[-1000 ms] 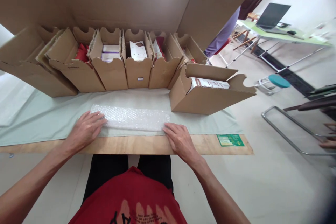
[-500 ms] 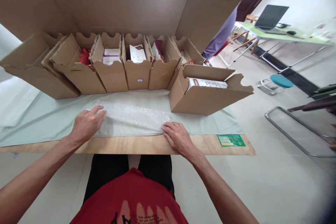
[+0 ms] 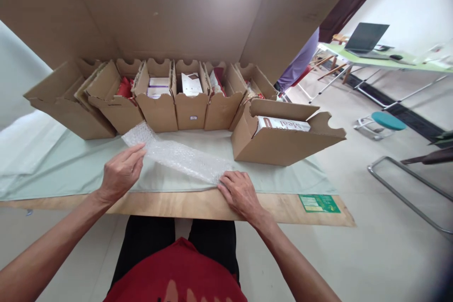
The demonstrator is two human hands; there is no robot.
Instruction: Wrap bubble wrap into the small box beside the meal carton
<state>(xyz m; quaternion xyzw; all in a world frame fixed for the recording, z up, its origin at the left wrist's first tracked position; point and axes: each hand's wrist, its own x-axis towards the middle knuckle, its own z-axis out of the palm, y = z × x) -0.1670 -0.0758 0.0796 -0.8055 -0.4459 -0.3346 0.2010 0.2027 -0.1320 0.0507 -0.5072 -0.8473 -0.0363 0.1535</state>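
Note:
A long strip of clear bubble wrap point(image 3: 177, 155) lies across the pale green cloth point(image 3: 63, 170) on the wooden table. My left hand point(image 3: 122, 174) pinches its left part and holds that end raised off the cloth. At the strip's right end my right hand point(image 3: 240, 193) presses down with fingers curled over it, near the table's front edge. An open cardboard box point(image 3: 283, 144) holding a white carton marked "Meal" sits just right of the strip.
A row of open cardboard boxes point(image 3: 157, 108) with packets inside stands behind the wrap, backed by a tall cardboard sheet point(image 3: 177, 9). A green label point(image 3: 318, 203) is on the table's right end. Beyond are a teal stool point(image 3: 384, 122), a metal frame and a laptop desk.
My left hand has taken hold of the bubble wrap's left end and lifted it off the cloth. My right hand stays pressed on the right end.

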